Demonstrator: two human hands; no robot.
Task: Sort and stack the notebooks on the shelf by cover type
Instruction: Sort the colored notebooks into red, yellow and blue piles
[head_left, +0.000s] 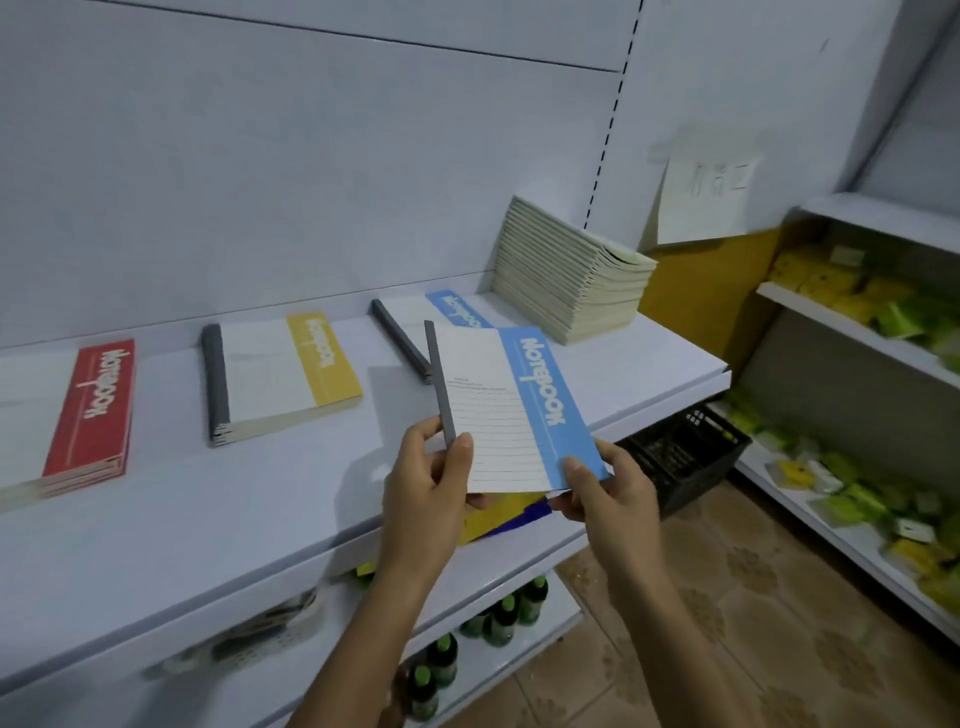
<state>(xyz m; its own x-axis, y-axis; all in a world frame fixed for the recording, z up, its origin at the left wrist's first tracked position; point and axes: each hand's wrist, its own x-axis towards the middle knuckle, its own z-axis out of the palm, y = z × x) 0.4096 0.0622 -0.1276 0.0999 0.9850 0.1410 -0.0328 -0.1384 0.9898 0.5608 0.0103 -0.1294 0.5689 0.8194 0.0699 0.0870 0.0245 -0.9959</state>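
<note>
A blue-covered notebook (511, 410) is held tilted above the white shelf (260, 493). Its grey spine is pinched near the lower end in the grip of the left hand (423, 486), and its lower right corner is clamped in the grip of the right hand (597, 486). On the shelf lie a red stack (88, 415), a yellow stack (283, 374), a blue stack (457, 309) just behind the held notebook, and a tall cream stack (566, 270) at the right end.
</note>
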